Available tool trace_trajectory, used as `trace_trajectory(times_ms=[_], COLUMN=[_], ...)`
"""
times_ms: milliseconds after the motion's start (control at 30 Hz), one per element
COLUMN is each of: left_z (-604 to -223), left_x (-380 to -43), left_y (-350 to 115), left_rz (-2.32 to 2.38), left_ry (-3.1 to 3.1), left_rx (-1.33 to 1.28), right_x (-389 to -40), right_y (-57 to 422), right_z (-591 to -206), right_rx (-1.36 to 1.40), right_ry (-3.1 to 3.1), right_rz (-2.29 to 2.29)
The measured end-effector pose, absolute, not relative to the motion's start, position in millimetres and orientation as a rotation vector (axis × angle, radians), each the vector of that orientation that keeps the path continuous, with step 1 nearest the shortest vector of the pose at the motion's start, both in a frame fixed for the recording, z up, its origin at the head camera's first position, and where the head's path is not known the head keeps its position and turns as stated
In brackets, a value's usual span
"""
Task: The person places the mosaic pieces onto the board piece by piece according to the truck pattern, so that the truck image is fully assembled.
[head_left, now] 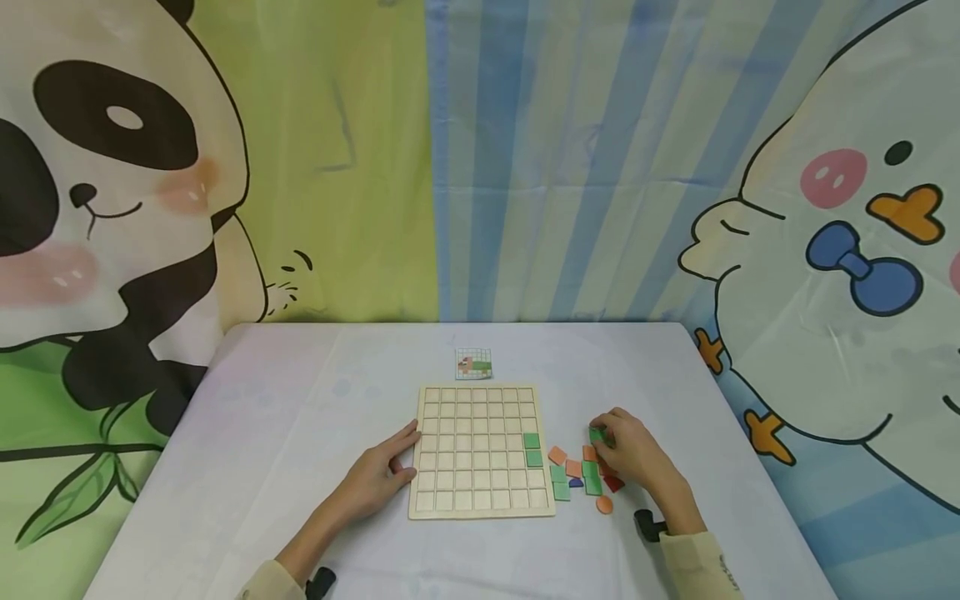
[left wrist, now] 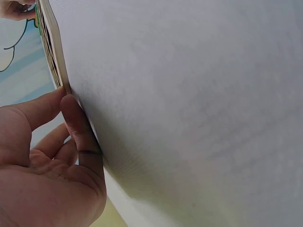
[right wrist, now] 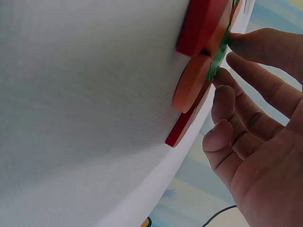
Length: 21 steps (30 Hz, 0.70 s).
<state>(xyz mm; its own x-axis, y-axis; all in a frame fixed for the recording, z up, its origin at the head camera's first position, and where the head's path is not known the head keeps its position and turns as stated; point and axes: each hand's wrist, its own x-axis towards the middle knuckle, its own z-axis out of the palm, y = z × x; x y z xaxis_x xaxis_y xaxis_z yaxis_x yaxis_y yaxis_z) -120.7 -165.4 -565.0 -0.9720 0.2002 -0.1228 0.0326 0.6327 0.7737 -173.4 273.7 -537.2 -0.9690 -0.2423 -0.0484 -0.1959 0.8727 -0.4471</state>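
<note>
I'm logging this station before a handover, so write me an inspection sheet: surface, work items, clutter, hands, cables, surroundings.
Surface: white-covered table.
Work items: pale gridded board with two green squares in its rightmost column; small picture card beyond its far edge; loose pieces in green, orange, red and blue to its right.
Clutter: nothing seen.
Left hand: touches the board's left edge.
Right hand: pinches a green piece among the loose ones.
Cables: nothing seen.
Surroundings: printed backdrop with a panda and a white bird.
</note>
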Motion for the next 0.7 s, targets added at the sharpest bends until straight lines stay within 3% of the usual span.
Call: trace_trajectory(times_ms=[700], left_z=[-563.6], left_x=[-122.5], left_y=[-165.9], left_rz=[1.233], left_ry=[2.656], left_rx=[0.211], right_x=[-172.4], right_y=[271.8], right_z=[-535.4], right_rx=[-0.3], right_ry=[2.959], right_rz=[-0.623])
